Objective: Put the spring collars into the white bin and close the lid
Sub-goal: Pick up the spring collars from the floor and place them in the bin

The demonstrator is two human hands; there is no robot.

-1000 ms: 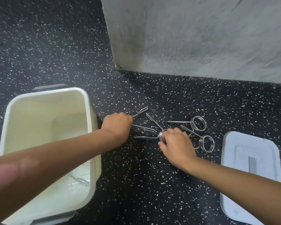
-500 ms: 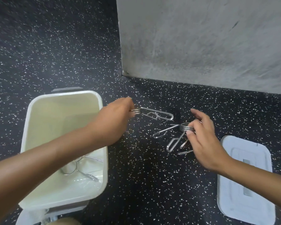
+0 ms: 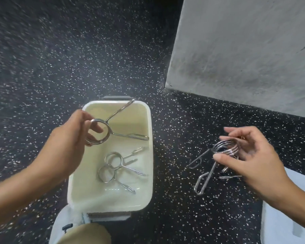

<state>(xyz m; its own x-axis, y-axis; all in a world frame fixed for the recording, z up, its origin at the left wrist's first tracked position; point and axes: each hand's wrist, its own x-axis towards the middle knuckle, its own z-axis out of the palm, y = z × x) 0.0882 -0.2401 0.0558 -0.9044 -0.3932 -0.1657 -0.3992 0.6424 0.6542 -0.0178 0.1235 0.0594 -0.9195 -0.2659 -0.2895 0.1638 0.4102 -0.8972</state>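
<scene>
The white bin (image 3: 149, 124) stands open on the speckled floor, with two steel spring collars (image 3: 114, 166) lying inside. My left hand (image 3: 69, 141) holds one spring collar (image 3: 102, 132) by its coil above the bin's left side, its two handles pointing right and up-right. My right hand (image 3: 250, 155) is off to the right of the bin, above the floor, gripping a bunch of spring collars (image 3: 224, 148) by their coils; their handles hang down to the left. The white lid (image 3: 280, 226) lies flat at the lower right, partly behind my right forearm.
A grey concrete block or wall (image 3: 245, 50) rises at the upper right, its corner close behind the bin. Dark speckled floor (image 3: 174, 199) surrounds everything. My knee and a pale shoe (image 3: 77, 231) show at the bottom, just before the bin.
Both hands lifted collars off the floor. My left hand carried one collar left to above the bin. My right hand raised its bunch. The view swung left, centring the bin.
</scene>
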